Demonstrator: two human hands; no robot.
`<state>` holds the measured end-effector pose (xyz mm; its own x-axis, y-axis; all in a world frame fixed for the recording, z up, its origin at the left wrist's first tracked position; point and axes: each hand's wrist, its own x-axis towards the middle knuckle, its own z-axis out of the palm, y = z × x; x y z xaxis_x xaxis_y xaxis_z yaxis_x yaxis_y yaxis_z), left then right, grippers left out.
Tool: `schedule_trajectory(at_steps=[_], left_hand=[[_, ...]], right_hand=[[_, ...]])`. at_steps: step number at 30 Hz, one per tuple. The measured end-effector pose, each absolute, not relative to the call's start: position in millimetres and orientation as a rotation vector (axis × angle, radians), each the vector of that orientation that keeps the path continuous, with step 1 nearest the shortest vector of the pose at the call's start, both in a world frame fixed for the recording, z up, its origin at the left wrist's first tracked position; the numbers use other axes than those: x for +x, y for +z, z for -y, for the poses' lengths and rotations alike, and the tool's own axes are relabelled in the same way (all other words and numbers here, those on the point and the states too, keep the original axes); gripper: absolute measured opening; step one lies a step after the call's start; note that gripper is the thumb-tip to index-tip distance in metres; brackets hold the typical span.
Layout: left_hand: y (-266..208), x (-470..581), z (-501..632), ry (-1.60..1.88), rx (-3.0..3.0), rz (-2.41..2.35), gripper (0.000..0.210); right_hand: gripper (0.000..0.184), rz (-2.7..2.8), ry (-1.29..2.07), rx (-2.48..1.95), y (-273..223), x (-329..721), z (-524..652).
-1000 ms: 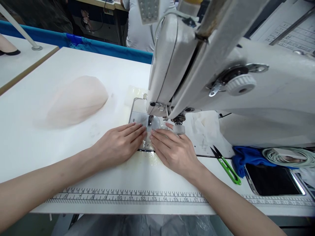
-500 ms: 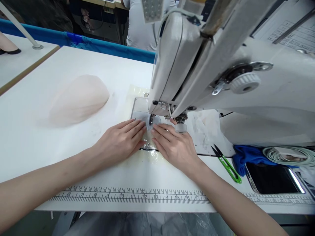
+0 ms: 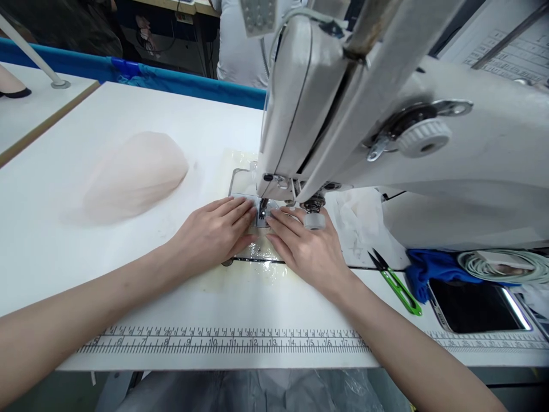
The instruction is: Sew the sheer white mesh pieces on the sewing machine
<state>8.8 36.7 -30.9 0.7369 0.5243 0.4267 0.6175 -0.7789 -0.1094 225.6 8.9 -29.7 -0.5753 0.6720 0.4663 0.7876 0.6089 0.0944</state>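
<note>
My left hand (image 3: 217,229) lies palm down on the machine bed, its fingers stretched out just left of the presser foot (image 3: 262,212). Flat on the other side of the foot is my right hand (image 3: 311,246), fingertips close to it and partly behind a white knob. Any thin material under my fingers cannot be made out. The white sewing machine (image 3: 295,97) stands over both hands. Shiny clear tape (image 3: 257,250) covers the bed between my wrists and the foot. A sheer pale pink fabric piece (image 3: 137,174) rests on the table to the left.
Green-handled thread snips (image 3: 401,290) lie right of my forearm, beside a blue cloth (image 3: 418,272), a phone (image 3: 478,306) and a coiled pale cable (image 3: 506,266). Whitish fabric (image 3: 364,220) sits under the machine arm. A printed ruler (image 3: 231,340) runs along the front edge.
Both hands have slid slightly forward, away from the front edge, alongside the presser foot. A dark round spot on the bed now shows below my left hand. The view has shifted a little.
</note>
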Motion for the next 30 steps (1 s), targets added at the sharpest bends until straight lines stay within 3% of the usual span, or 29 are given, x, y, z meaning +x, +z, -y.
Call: schedule_trajectory(at_steps=[10,14,17,20,24,30], left_hand=[[-25,5,-33,-0.459,-2.568,1.086,0.034],[-16,5,-14,-0.579,-2.777,0.521,0.020],[-12,2,-8,-0.835,-2.758,0.257,0.013],[-10,-3,-14,-0.833,-2.615,0.791,0.015],[-10,-4,-24,-0.408,-2.551,1.476,0.035],[-7,-5,-22,-0.413,-2.763,1.714,0.017]], right_hand=[[0.022,2.396,-0.372,-1.153,-27,228,-4],[0.034,2.450,-0.187,-1.017,-22,224,0],[0.033,2.551,0.048,-0.735,-21,221,2],[0.029,2.491,0.196,-0.579,-21,223,2],[0.034,2.353,0.274,-0.651,-21,232,0],[0.028,2.122,0.329,-0.925,-19,225,9]])
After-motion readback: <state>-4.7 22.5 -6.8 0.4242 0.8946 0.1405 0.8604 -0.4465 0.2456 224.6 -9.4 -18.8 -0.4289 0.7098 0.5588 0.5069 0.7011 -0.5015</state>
